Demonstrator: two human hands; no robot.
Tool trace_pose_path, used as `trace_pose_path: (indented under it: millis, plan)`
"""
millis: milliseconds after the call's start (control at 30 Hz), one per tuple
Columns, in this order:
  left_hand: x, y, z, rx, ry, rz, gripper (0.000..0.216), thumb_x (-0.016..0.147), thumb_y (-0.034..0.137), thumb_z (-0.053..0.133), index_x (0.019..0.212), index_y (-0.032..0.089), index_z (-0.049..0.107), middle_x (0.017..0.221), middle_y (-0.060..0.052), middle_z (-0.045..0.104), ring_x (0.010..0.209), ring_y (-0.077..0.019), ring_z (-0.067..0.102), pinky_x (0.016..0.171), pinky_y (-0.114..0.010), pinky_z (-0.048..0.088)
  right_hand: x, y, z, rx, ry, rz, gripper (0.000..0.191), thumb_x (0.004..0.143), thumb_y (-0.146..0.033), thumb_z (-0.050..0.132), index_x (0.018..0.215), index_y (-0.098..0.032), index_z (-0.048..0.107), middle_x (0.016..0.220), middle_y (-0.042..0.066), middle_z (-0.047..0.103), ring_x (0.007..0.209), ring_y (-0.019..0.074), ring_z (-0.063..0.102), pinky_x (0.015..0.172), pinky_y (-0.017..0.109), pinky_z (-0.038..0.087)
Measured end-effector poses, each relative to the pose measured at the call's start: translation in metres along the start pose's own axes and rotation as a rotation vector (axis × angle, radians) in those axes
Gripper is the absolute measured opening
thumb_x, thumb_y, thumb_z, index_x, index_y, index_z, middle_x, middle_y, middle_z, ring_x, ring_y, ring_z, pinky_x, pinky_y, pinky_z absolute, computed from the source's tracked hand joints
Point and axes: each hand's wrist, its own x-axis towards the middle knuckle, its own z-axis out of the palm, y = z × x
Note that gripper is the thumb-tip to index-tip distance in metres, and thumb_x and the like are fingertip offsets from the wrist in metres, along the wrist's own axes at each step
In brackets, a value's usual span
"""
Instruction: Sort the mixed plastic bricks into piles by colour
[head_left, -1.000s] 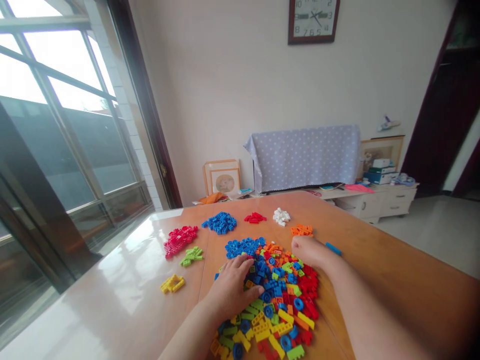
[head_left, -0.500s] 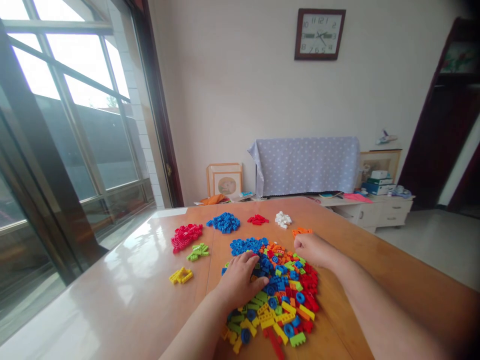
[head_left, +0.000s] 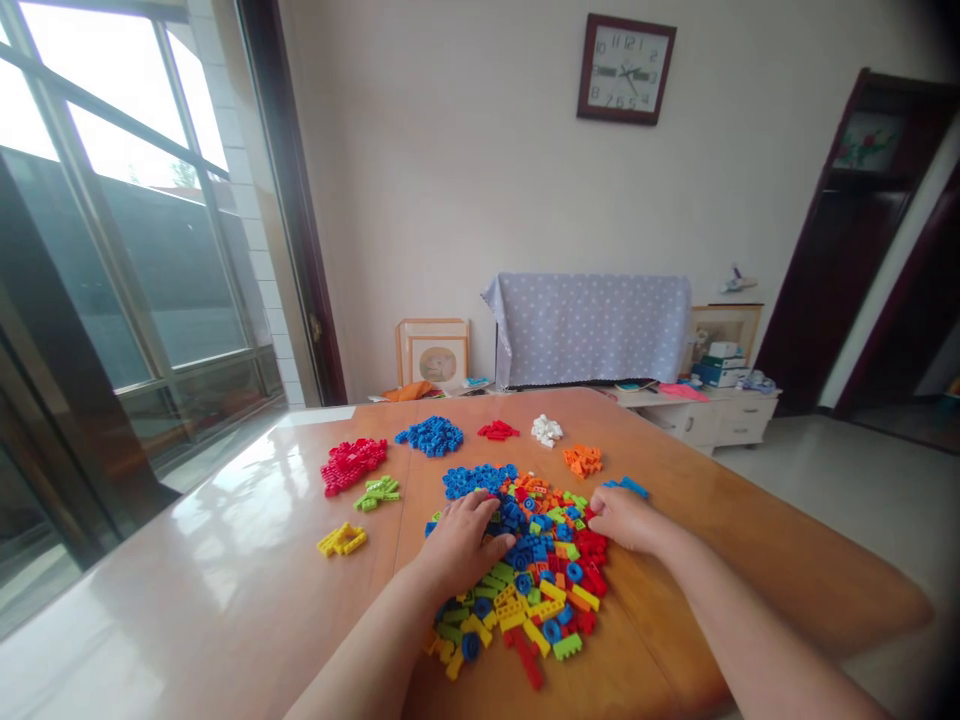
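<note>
A large mixed pile of toy building bricks (head_left: 536, 548) in blue, red, yellow, green and orange lies in front of me. Across its left side rests my left hand (head_left: 466, 540), fingers outstretched and thumb apart, touching the bricks. My right hand (head_left: 628, 518) is closed at the pile's right edge, beside red bricks (head_left: 592, 550). What its curled fingers hold, if anything, is hidden. Just behind that hand lie a few blue bricks (head_left: 628, 486). Farther back sits a small heap of orange bricks (head_left: 583, 460).
Around the wooden table (head_left: 247, 590) stand separate heaps: dark pink bricks (head_left: 352, 465), green bricks (head_left: 377, 492), yellow bricks (head_left: 342, 540), blue bricks (head_left: 430, 436), red bricks (head_left: 498, 430) and white bricks (head_left: 547, 430). A low white cabinet (head_left: 720, 422) is beyond the table.
My right hand has drawn back from beside the orange heap to the right edge of the mixed pile. My left hand stays on the pile. The view has turned slightly right.
</note>
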Motion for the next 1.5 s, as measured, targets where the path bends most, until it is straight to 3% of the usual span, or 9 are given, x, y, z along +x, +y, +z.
trace_pose_path:
  millis: [200, 400, 533, 633, 733, 900, 1067, 1300, 1500]
  plan:
    - [0.000, 0.001, 0.000, -0.016, -0.004, 0.009, 0.060, 0.092, 0.061, 0.051, 0.139, 0.024, 0.056, 0.147, -0.012, 0.050, 0.132, -0.0327, 0.050, 0.113, -0.045, 0.040, 0.006, -0.006, 0.008, 0.052, 0.034, 0.004, 0.009, 0.069, -0.023, 0.069, 0.072, -0.019, 0.061, 0.071, 0.000, 0.061, 0.071, 0.0151, 0.052, 0.061, 0.025, 0.025]
    - [0.002, 0.001, 0.001, 0.009, 0.002, 0.014, 0.056, 0.090, 0.057, 0.056, 0.135, 0.024, 0.058, 0.145, -0.011, 0.052, 0.129, -0.0321, 0.052, 0.110, -0.045, 0.043, 0.006, -0.022, 0.009, 0.238, 0.008, -0.046, 0.025, 0.084, -0.033, 0.056, 0.064, -0.018, 0.055, 0.060, -0.002, 0.054, 0.062, 0.0133, 0.047, 0.060, 0.025, 0.028]
    - [0.003, 0.001, 0.000, 0.007, 0.036, 0.010, 0.052, 0.090, 0.053, 0.057, 0.134, 0.025, 0.058, 0.143, -0.010, 0.054, 0.127, -0.0320, 0.053, 0.107, -0.045, 0.045, -0.001, -0.038, 0.005, 0.412, -0.052, -0.089, 0.032, 0.094, -0.040, 0.039, 0.085, -0.019, 0.061, 0.072, -0.001, 0.061, 0.064, 0.0125, 0.051, 0.059, 0.023, 0.035]
    - [0.003, 0.005, -0.003, -0.014, 0.078, 0.019, 0.048, 0.091, 0.048, 0.057, 0.134, 0.026, 0.058, 0.138, -0.009, 0.057, 0.125, -0.0306, 0.054, 0.105, -0.044, 0.046, -0.006, -0.053, -0.002, 0.631, -0.127, -0.111, 0.039, 0.093, -0.051, 0.041, 0.094, -0.018, 0.063, 0.074, -0.002, 0.060, 0.062, 0.0118, 0.050, 0.059, 0.023, 0.036]
    - [0.003, 0.010, -0.006, -0.037, 0.121, 0.040, 0.044, 0.093, 0.043, 0.057, 0.133, 0.026, 0.057, 0.128, -0.009, 0.063, 0.117, -0.0285, 0.059, 0.100, -0.041, 0.048, -0.010, -0.072, -0.008, 0.830, -0.209, -0.135, 0.043, 0.089, -0.059, 0.050, 0.089, -0.017, 0.062, 0.069, -0.003, 0.057, 0.058, 0.0105, 0.047, 0.058, 0.023, 0.034]
    - [0.003, 0.016, -0.006, -0.084, 0.199, 0.052, 0.040, 0.094, 0.037, 0.057, 0.132, 0.026, 0.055, 0.120, -0.007, 0.067, 0.110, -0.0250, 0.061, 0.095, -0.036, 0.049, -0.019, -0.108, -0.009, 0.892, -0.300, -0.228, 0.044, 0.090, -0.060, 0.053, 0.080, -0.018, 0.059, 0.071, -0.002, 0.060, 0.059, 0.0096, 0.047, 0.058, 0.024, 0.033]
    - [0.004, 0.013, -0.007, -0.116, 0.257, 0.003, 0.020, 0.095, 0.030, 0.053, 0.112, 0.023, 0.061, 0.106, -0.004, 0.070, 0.101, -0.0217, 0.063, 0.088, -0.032, 0.048, -0.020, -0.135, 0.001, 0.908, -0.403, -0.277, 0.042, 0.092, -0.057, 0.051, 0.080, -0.018, 0.059, 0.072, -0.001, 0.062, 0.059, 0.0100, 0.051, 0.054, 0.023, 0.032]
    - [0.008, 0.009, -0.011, -0.080, 0.253, -0.086, 0.019, 0.096, 0.025, 0.046, 0.104, 0.023, 0.063, 0.097, -0.005, 0.070, 0.093, -0.0210, 0.065, 0.079, -0.028, 0.046, -0.009, -0.150, 0.013, 0.903, -0.119, -0.389, 0.026, 0.085, -0.037, 0.063, 0.103, -0.018, 0.066, 0.085, 0.001, 0.068, 0.077, 0.0151, 0.061, 0.073, 0.027, 0.049]
    - [0.008, 0.007, -0.009, -0.074, 0.230, -0.143, 0.021, 0.097, 0.029, 0.044, 0.104, 0.025, 0.064, 0.097, -0.004, 0.072, 0.096, -0.0220, 0.065, 0.079, -0.028, 0.044, 0.002, -0.153, 0.017, 0.866, -0.133, -0.404, 0.022, 0.081, -0.029, 0.062, 0.098, -0.018, 0.070, 0.077, 0.001, 0.070, 0.071, 0.0151, 0.062, 0.065, 0.025, 0.049]
